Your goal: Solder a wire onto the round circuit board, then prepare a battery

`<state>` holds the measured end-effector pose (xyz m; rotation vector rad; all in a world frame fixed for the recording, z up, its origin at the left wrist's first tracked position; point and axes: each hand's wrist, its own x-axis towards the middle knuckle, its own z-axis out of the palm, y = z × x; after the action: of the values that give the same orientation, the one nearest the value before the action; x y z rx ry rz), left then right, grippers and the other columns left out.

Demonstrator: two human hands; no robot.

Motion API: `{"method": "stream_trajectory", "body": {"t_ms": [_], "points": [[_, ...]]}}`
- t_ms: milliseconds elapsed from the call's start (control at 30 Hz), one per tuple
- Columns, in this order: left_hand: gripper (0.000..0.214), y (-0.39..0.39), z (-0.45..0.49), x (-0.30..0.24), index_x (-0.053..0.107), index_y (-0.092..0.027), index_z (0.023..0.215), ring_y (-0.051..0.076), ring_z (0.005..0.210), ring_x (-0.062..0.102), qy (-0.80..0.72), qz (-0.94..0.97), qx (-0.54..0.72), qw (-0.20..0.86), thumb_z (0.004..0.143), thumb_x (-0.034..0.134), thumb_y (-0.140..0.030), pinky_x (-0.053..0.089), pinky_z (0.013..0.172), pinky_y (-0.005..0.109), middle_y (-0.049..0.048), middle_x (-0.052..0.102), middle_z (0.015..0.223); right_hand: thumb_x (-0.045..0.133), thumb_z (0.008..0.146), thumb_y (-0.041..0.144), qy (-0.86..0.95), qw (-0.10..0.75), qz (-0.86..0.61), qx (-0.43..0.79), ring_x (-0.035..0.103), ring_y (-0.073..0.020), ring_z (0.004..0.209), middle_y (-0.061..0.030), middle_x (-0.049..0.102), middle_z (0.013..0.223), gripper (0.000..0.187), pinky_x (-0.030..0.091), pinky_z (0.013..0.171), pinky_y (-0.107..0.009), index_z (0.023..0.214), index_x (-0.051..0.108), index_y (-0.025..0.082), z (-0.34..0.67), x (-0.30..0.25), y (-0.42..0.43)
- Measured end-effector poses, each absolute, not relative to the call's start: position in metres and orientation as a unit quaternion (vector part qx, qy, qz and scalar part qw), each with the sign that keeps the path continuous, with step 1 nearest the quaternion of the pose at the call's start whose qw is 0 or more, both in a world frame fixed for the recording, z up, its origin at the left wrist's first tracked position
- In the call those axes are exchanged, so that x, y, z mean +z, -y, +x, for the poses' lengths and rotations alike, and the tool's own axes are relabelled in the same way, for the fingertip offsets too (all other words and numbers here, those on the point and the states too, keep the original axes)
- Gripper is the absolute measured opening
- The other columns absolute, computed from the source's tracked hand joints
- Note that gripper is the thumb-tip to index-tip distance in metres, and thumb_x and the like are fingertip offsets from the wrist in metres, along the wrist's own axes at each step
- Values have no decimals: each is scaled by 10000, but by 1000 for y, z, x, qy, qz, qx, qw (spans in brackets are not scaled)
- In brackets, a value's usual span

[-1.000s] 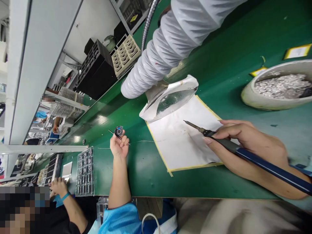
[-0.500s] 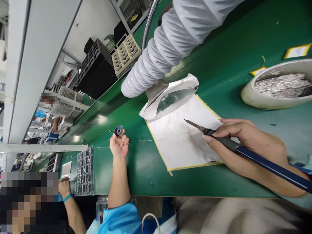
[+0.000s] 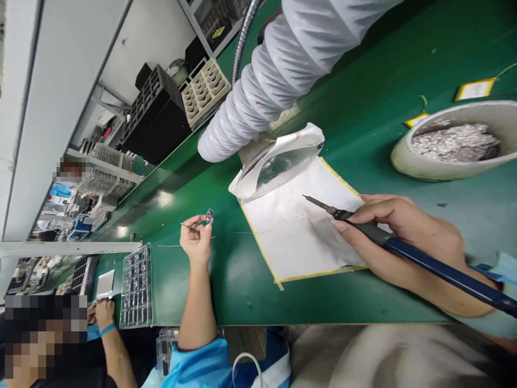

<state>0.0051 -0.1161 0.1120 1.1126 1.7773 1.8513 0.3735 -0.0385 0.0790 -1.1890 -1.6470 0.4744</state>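
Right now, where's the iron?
Head view, right side: the iron is in the right hand, its tip over the white sheet, just below the lens.

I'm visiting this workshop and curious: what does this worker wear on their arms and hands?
Both the left hand and the right hand are bare, without gloves. The left arm has a light blue sleeve ending near the elbow; a scrap of similar light blue cloth shows beside the right forearm. No watch, ring or wristband is visible on either.
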Motion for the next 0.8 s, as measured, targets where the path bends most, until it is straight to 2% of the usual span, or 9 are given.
{"method": "stream_trajectory", "body": {"t_ms": [100,200,333,433,567,633,700,800], "points": [[450,120,13,110,744,-221,1041,25,533,405,-651,428,615,120,726,1042,-342,372,533,214,48,829,1045,778,980,415,721,511,-442,153,842,-303,973,-3,771,820,145,655,723,-374,937,682,315,374,76,38],[397,122,15,109,744,-228,1006,41,526,407,-665,450,590,83,744,1023,-337,396,536,228,33,813,978,798,981,388,720,519,-438,141,838,-294,946,-2,766,819,144,650,724,-360,948,685,305,375,74,38],[361,120,12,109,748,-226,1008,42,547,423,-677,467,566,58,775,999,-338,402,554,232,42,788,1021,802,979,381,724,514,-438,140,845,-298,975,-9,781,836,136,672,783,-372,950,696,301,374,73,37],[304,118,11,108,764,-219,988,35,561,418,-684,482,545,56,808,979,-338,369,553,226,47,766,1050,794,979,372,726,518,-429,147,843,-305,969,-7,771,808,132,684,815,-390,934,695,298,374,76,36],[227,113,18,107,804,-221,965,55,586,406,-690,510,508,79,848,953,-347,358,552,235,58,756,1061,792,978,343,723,530,-417,148,824,-301,923,-7,760,799,125,674,783,-388,936,686,293,374,80,34],[210,105,23,108,818,-228,957,83,618,454,-691,525,487,99,843,956,-339,366,561,245,72,771,1075,789,984,324,723,537,-411,142,812,-299,904,-6,757,798,119,662,758,-383,941,682,291,374,81,34],[258,91,28,110,834,-240,996,131,694,554,-691,538,467,123,802,986,-317,404,592,261,83,790,1087,788,986,302,726,538,-406,141,806,-295,896,-4,757,801,119,652,743,-376,943,678,291,373,83,34],[504,59,35,110,818,-257,1166,215,851,669,-705,550,418,162,715,1041,-291,496,700,298,75,799,1082,802,971,270,724,544,-398,143,798,-288,878,4,760,803,136,643,742,-378,939,672,297,373,83,33]]}}
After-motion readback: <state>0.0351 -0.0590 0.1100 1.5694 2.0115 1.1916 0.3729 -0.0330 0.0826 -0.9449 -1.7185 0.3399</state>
